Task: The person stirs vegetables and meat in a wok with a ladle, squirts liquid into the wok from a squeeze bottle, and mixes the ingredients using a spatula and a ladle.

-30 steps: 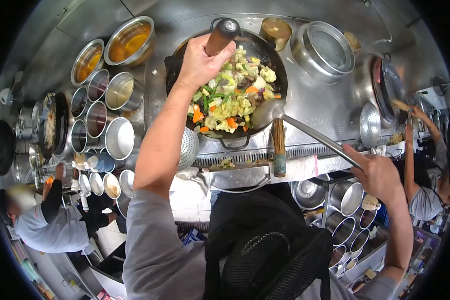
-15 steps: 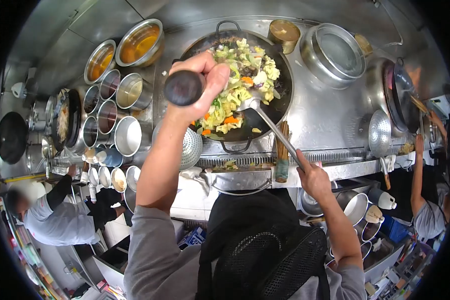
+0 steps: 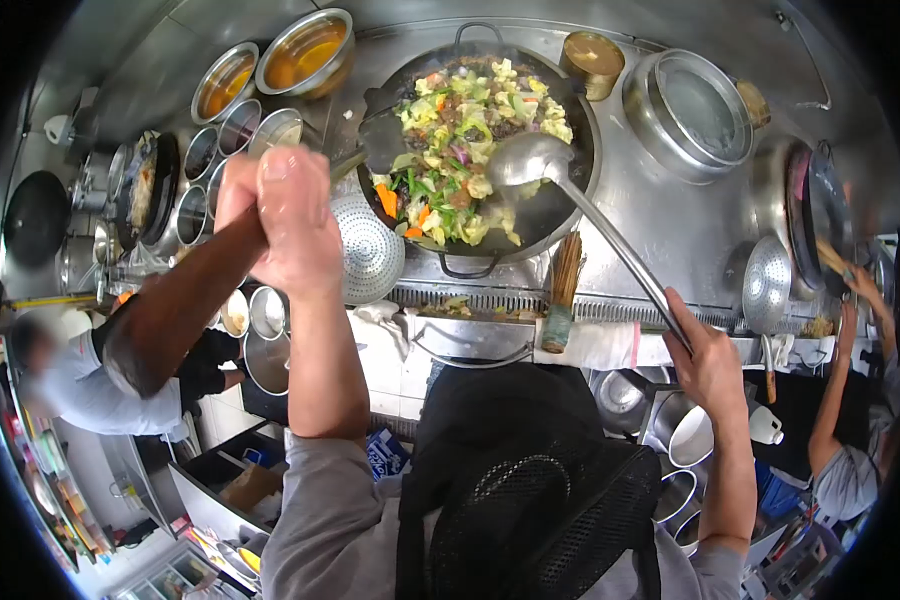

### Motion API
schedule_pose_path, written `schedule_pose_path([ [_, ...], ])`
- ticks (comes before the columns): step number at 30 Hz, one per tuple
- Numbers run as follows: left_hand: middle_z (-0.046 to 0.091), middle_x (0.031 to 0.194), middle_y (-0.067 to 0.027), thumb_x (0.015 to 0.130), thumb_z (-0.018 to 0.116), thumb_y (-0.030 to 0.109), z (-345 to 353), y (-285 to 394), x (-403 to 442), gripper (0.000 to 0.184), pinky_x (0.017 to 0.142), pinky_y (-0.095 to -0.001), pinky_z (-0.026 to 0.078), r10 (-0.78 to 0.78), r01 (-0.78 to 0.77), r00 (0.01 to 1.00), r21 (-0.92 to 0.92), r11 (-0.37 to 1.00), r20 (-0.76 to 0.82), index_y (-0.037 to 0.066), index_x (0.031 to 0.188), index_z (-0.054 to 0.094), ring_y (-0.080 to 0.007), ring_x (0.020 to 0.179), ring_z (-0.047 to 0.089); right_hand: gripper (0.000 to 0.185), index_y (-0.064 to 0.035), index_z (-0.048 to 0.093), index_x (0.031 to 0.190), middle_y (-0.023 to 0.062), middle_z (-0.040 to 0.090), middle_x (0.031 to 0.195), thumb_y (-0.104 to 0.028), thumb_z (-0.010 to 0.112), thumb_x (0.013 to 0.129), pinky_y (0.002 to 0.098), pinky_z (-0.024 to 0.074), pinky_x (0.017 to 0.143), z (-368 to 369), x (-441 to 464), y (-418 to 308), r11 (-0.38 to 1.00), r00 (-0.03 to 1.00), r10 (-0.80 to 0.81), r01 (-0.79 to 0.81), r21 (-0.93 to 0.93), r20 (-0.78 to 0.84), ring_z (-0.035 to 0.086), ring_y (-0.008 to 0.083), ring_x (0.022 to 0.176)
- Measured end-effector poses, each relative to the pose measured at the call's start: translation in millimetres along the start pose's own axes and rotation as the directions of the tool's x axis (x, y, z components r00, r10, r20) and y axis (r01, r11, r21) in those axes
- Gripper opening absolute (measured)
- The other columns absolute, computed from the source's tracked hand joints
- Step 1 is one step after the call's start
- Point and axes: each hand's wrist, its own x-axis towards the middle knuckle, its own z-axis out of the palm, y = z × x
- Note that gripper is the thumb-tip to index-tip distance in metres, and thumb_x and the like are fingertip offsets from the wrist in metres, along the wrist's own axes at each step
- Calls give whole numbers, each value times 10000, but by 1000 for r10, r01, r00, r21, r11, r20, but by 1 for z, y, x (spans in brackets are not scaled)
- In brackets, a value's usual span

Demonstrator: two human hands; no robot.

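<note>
My left hand (image 3: 295, 220) is wrapped round the thick brown wooden handle of a wok spatula (image 3: 195, 295). Its dark blade reaches the left side of a large two-handled wok (image 3: 555, 222). Chopped mixed vegetables (image 3: 460, 160) fill the wok, with cabbage, green pieces and orange carrot slices showing. My right hand (image 3: 708, 365) grips the long metal handle of a ladle (image 3: 532, 162). The ladle's bowl hangs over the right part of the vegetables, rounded side up; whether it touches them I cannot tell.
A perforated skimmer (image 3: 370, 255) lies left of the wok; a bamboo brush (image 3: 562, 290) rests at the front edge. Steel bowls of amber liquid (image 3: 305, 58) stand back left, a tin can (image 3: 592, 62) and nested pots (image 3: 695, 110) back right. Other people work at both sides.
My left hand has swung left and toward me, tilting the spatula handle down-left. My right hand has moved right, and the ladle bowl has lifted. The vegetables are more spread out in the wok.
</note>
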Motion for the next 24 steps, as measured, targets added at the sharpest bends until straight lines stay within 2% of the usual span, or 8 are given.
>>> schedule_pose_path([
  [5, 318, 535, 15, 1020, 514, 24, -14, 12, -38, 351, 458, -270, 230, 82, -66, 977, 86, 994, -195, 96, 714, 358, -80, 445, 275, 653, -213, 541, 1525, 234, 712, 874, -116, 723, 905, 527, 535, 709, 5, 42, 9, 991, 988, -130, 130, -1, -79, 692, 451, 778],
  [8, 335, 555, 24, 1016, 561, 47, -15, 4, -63, 347, 463, -263, 235, 86, 19, 904, 240, 971, -418, 96, 728, 372, -61, 474, 294, 625, -230, 518, 1537, 247, 720, 907, -159, 693, 942, 549, 540, 738, 23, 94, 9, 983, 981, -180, 182, 29, -76, 689, 468, 806],
  [11, 387, 621, 28, 1018, 577, 33, -21, -27, -87, 312, 472, -246, 246, 83, 77, 882, 313, 947, -465, 106, 770, 403, -57, 510, 337, 607, -254, 483, 1555, 247, 727, 919, -199, 660, 977, 558, 553, 768, 46, 153, -1, 974, 972, -221, 223, 29, -76, 694, 478, 839],
  [14, 452, 635, 36, 1049, 611, 148, -17, -54, -100, 322, 531, -245, 326, -104, 256, 837, 217, 942, -537, 89, 791, 428, -45, 576, 390, 623, -280, 422, 1584, 241, 736, 929, -226, 633, 1001, 559, 565, 795, 68, 190, -4, 975, 978, -207, 208, -80, 15, 702, 482, 871],
  [17, 443, 631, 39, 1048, 629, 161, -24, -94, -106, 341, 506, -244, 299, -131, 218, 820, 92, 972, -557, 96, 787, 420, -38, 557, 367, 666, -299, 349, 1616, 238, 742, 933, -234, 622, 1012, 557, 573, 806, 84, 184, 11, 957, 975, -201, 215, -193, 92, 707, 482, 868],
  [21, 425, 617, 47, 1042, 638, 143, -19, -92, -94, 349, 462, -248, 231, -165, 204, 823, 12, 979, -544, 106, 778, 413, -28, 519, 322, 631, -245, 375, 1606, 262, 737, 954, -252, 616, 1022, 569, 556, 804, 46, 135, 28, 967, 957, -255, 253, 37, 136, 702, 499, 877],
  [22, 432, 616, 45, 1038, 643, 135, -12, -80, -92, 341, 470, -241, 245, -164, 233, 805, 51, 971, -570, 100, 781, 422, -30, 521, 338, 625, -225, 382, 1602, 271, 734, 965, -258, 616, 1024, 574, 548, 806, 36, 130, 29, 962, 961, -250, 233, 141, 118, 699, 505, 888],
  [24, 455, 623, 40, 1043, 639, 145, -10, -64, -90, 332, 490, -247, 283, -91, 250, 806, 196, 948, -585, 92, 780, 446, -39, 534, 364, 611, -208, 391, 1595, 283, 728, 972, -263, 611, 1028, 580, 541, 808, 33, 141, 30, 967, 969, -231, 220, 131, 83, 694, 511, 898],
])
